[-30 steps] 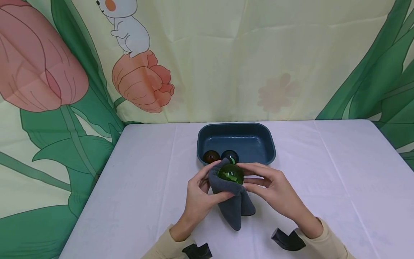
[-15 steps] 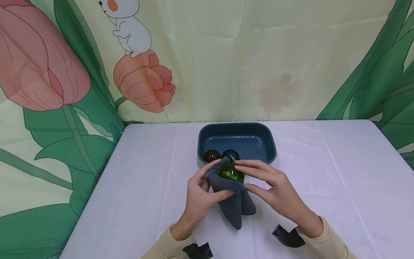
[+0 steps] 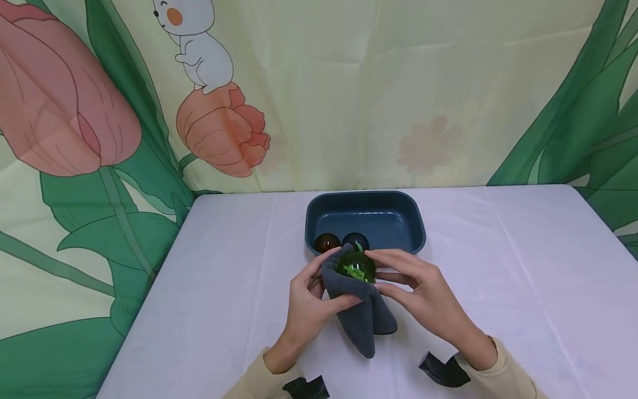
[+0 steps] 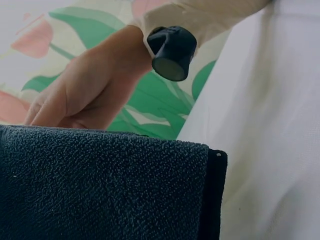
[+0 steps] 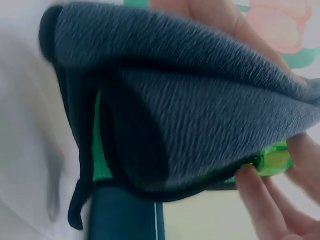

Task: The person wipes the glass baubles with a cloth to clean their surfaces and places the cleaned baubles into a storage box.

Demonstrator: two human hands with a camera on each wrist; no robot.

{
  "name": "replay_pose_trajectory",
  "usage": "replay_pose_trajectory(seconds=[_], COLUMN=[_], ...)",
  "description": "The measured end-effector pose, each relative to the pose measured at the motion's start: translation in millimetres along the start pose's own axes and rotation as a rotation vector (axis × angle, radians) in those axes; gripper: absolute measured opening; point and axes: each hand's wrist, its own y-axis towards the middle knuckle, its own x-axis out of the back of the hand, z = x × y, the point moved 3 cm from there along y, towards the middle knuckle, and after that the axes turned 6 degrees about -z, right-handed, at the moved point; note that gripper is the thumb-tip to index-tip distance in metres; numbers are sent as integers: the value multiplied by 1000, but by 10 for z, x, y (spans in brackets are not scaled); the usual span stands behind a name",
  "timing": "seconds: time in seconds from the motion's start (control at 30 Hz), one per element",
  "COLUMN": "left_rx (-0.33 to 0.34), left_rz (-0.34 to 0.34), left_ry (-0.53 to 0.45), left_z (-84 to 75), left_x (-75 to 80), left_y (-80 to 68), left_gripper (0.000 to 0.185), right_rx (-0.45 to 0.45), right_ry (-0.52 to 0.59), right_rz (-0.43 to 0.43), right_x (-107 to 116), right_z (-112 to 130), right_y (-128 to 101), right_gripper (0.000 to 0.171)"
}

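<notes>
Nearest me, toward the counter's (image 3: 224, 266) front edge, I see both sleeves with a dark wrist camera mount on each. Just beyond, over the counter's middle, my left hand (image 3: 309, 302) curls round a grey cloth (image 3: 356, 307), thumb pressed on its front fold; the cloth's loose end hangs down to the counter. A green ball (image 3: 356, 267) sits cupped in the top of the cloth. My right hand (image 3: 423, 296) pinches the ball from the right, fingertips on its top and side. The right wrist view shows the cloth wrapped under the green. Behind, toward the far edge, a blue tray (image 3: 413, 221) holds an amber ball (image 3: 326, 243) and a dark ball (image 3: 355, 241), side by side at its near left.
</notes>
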Motion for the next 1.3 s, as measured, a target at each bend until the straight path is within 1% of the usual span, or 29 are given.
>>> replay_pose_trajectory(seconds=[0.07, 0.13, 0.27, 0.37, 0.43, 0.53, 0.6, 0.83, 1.03, 1.13, 1.2, 1.3], left_rx=[-3, -8, -12, -9, -6, -1, 0, 9, -12, -15, -16, -12], left_rz=[0, -3, -10, -19, -22, -25, -21, -16, -17, -8, -2, 0], left_ry=[3, 1, -10, -19, -25, -31, -29, -14, -20, -26, -25, -20], left_z=[-4, -12, -18, -12, -9, -8, -10, -10, -6, -8, -10, -12], left_x=[4, 7, 14, 24, 29, 32, 31, 32, 28, 18, 12, 11], left_y=[-2, -2, 2, 3, 3, 7, 12, 8, 7, 12, 14, 10], left_gripper=[73, 72, 71, 70, 70, 71, 71, 74, 75, 75, 74, 74], right_rx=[-47, -80, -85, -40, 21, 106, 143, 157, 146, 137, 107, 20], right_ry=[41, 54, 14, -33, -83, -145, -174, -180, -177, -147, -98, -22], right_rz=[4, 14, 43, 62, 70, 59, 46, 13, -3, -30, -41, -38], right_x=[-12, -16, 5, 21, 24, 22, 15, -21, -41, -43, -49, -59], right_z=[-9, -13, -1, 16, 27, 42, 48, 34, 28, 37, 34, 16], right_y=[-2, -2, 4, 14, 19, 24, 23, 11, 5, 3, 0, -4], right_gripper=[56, 55, 57, 63, 67, 68, 67, 68, 70, 69, 66, 61])
